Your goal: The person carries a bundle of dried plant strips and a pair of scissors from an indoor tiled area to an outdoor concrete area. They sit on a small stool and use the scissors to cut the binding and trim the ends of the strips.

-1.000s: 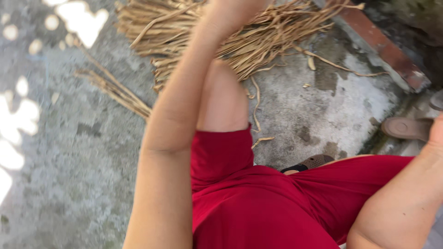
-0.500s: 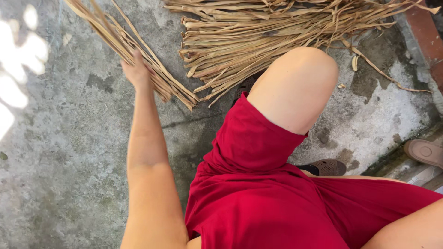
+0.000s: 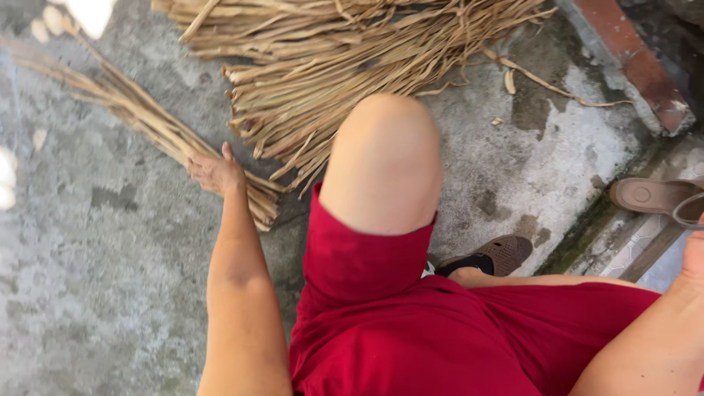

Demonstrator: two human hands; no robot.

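The person wears red shorts [image 3: 411, 330] of plain cloth, without pattern, the hem ending at the knee. The cloth creases across the lap and folds at the leg opening. The left arm is bare, no sleeve, watch or bracelet showing; the left hand [image 3: 215, 172] carries no ring or glove. The right forearm is likewise uncovered, its hand mostly cut off at the picture's edge. A brown perforated slipper [image 3: 502, 254] with dark lining is on one foot.

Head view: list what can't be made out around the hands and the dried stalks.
- Right hand: cut off by the right edge; grip unreadable.
- Left hand: palm down on the small bundle, fingers' hold hidden.
- Large pile: runs past the top edge; knee covers its near ends.
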